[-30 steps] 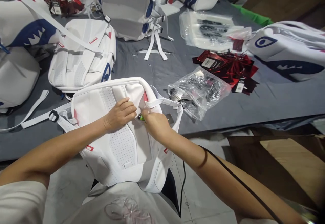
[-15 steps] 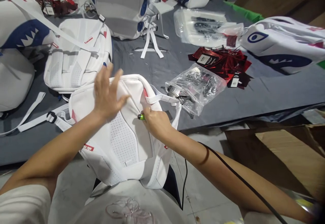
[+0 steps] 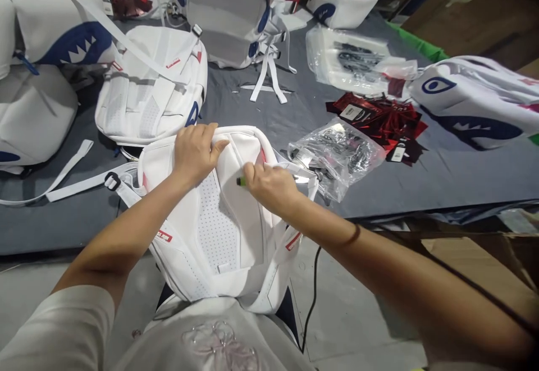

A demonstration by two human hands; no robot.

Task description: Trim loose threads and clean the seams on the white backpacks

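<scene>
A white backpack (image 3: 248, 208) rests on my lap against the table edge, its straps and dotted back padding facing up. My left hand (image 3: 196, 155) is closed over its upper edge, with the thumb on the near side. In my right hand (image 3: 269, 187), above the right part of the back panel, is a slim tool (image 3: 241, 181) with a green and black end. Something silvery shows on the other side of that fist; the tool's exact kind is hidden. A white strap with a buckle (image 3: 112, 181) hangs off the backpack's left side.
Another white backpack (image 3: 151, 85) lies just behind, with more stacked left and at the back. A plastic bag of dark parts (image 3: 341, 155), red tags (image 3: 379, 121) and a shark-face bag (image 3: 471, 101) are on the right. Cardboard (image 3: 475, 264) stands below the table.
My left hand has come down from above the backpack onto its upper edge. My right hand still holds the tool, now turned slightly. The whole view has shifted a little.
</scene>
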